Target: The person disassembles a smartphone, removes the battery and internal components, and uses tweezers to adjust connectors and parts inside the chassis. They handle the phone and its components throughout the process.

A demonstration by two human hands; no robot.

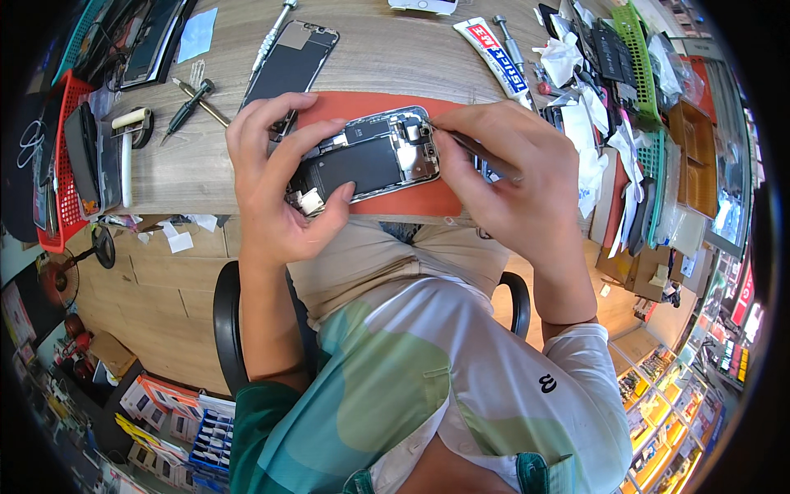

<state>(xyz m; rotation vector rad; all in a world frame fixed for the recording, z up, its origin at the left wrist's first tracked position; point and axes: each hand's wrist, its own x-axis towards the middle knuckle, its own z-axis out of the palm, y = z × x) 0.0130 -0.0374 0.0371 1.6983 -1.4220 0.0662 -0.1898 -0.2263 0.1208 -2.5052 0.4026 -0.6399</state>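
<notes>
An opened smartphone (pixel 362 160), its black battery and silver inner parts bare, lies on a red-orange mat (pixel 411 200). My left hand (pixel 284 177) grips its left part, fingers over the far edge and thumb at the near one. A small white piece (pixel 311 201) sits by that thumb; I cannot tell what it is. Between the thumb and fingers of my right hand (pixel 514 160) is a pair of dark, slim tweezers (pixel 473 151). Their tip is at the phone's right end, partly hidden by the fingertips. Beyond my left hand lies a detached phone screen (pixel 288 70), dark side up.
Screwdrivers (pixel 191 107) lie at the left, near a red basket (pixel 62 165) of phone parts. A glue tube (pixel 494 59) rests at the far right. Crumpled paper (pixel 559 58), a green basket (pixel 638 62) and a brown tray (pixel 693 152) crowd the right side. A white phone (pixel 424 5) is at the far edge.
</notes>
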